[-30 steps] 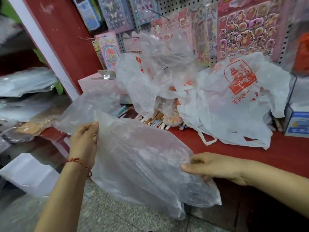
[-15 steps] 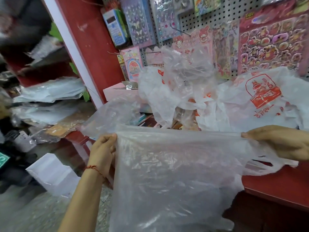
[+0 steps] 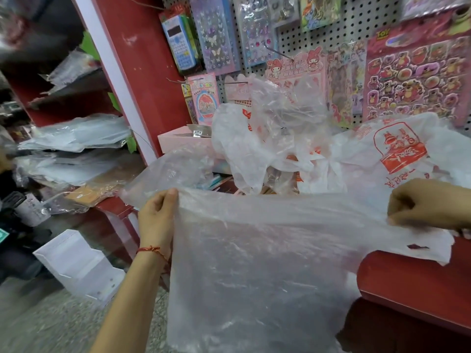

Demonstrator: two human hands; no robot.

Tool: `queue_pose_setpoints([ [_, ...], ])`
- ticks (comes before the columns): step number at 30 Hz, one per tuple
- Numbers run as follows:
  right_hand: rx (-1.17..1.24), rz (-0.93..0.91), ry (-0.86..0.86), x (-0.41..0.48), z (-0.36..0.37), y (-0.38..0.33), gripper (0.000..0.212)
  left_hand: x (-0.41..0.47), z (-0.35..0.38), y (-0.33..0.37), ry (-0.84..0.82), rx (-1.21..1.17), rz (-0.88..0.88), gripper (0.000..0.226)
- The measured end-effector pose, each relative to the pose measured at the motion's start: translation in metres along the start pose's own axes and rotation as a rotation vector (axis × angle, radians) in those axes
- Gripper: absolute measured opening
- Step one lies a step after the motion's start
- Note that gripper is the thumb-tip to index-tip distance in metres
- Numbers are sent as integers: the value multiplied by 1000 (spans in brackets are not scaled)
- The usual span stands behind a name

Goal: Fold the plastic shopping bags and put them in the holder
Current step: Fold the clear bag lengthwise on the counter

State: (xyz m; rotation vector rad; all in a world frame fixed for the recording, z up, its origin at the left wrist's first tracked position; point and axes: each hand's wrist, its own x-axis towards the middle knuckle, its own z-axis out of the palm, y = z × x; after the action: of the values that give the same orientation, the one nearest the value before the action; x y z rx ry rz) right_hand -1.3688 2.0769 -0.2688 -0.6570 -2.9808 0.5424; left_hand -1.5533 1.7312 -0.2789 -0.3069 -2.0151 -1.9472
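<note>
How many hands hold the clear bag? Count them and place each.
2. The left hand pinches the clear bag at the left end of its top edge. The right hand grips the right end. No other hand shows.

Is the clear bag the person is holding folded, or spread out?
Spread out. The clear bag hangs as one sheet, its top edge stretched between the left hand and right hand, which pinch it. No fold shows.

Bare forearms; red string bracelet [image 3: 152, 249] on left wrist.
</note>
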Motion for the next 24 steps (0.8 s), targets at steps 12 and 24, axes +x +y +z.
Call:
queue_pose_setpoints([
  [12, 577, -672, -62, -10, 11, -185, 21, -22, -3, 48, -262, 30, 266, 18],
  [24, 645, -663, -152, -16, 17, -194, 20, -24, -21, 48, -461, -77, 208, 17],
])
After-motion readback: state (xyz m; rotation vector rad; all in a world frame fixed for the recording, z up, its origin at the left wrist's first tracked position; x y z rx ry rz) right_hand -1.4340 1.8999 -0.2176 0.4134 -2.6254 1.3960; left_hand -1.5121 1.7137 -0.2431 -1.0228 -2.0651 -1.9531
